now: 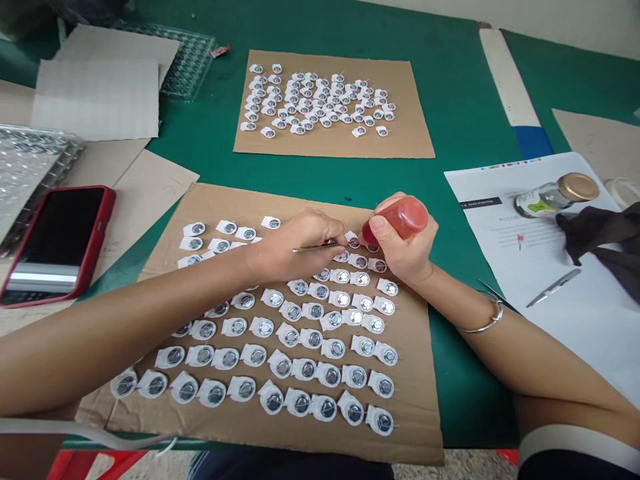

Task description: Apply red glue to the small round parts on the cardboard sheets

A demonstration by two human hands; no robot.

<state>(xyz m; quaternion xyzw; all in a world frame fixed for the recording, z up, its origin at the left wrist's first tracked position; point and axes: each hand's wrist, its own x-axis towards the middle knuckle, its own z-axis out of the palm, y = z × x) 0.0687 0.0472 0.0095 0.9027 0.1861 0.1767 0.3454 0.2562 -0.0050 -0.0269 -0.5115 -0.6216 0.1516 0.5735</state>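
My left hand (303, 243) is closed round a slim pointed metal tool (316, 248), over the upper part of the near cardboard sheet (165, 247). Its exact kind does not show. Just to the right, my right hand (407, 243) grips a red translucent squeeze bottle (406, 217), tilted with its base up and its lower end hidden by the fingers. Rows of small round metal pieces on white tabs (329, 374) cover the sheet. One such piece (353, 240) lies between my two hands. My left forearm hides part of the rows.
Farther back, another cardboard sheet (340, 145) carries many similar pieces. At left lie a red-cased phone (55, 243), clear plastic trays (187, 63) and grey card (100, 97). To the right are printed paper (493, 227), a glass jar (555, 195), dark cloth (607, 240) and a craft knife (553, 288).
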